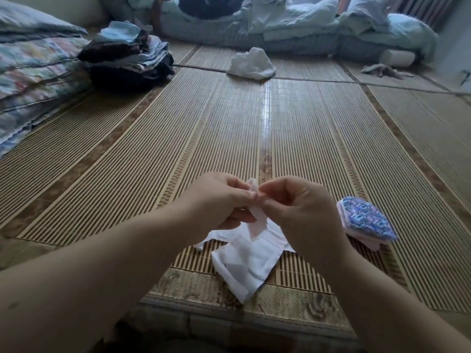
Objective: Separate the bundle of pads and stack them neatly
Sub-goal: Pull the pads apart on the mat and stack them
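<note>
I have both hands up just above the bamboo mat (153,161), close in front of me. The left hand (219,200) and right hand (298,207) meet fingertip to fingertip, each pinching the top of a thin pale-pink piece (257,220). It may be a pad or its wrapper; I cannot tell which. The pinches sit side by side on the one edge, which I judge is the way to peel layers apart.

The piece hangs down to the loose white pads (244,263) lying overlapped and askew on the mat under my hands, so the bundle looks only partly separated.

To my right, near but apart, is a stack of wrapped pads (367,220) with a blue-patterned one on top. It is close enough that I can set a freed pad on it without shifting.

Folded clothes (127,59) and a white bag (252,64) lie well away.
</note>
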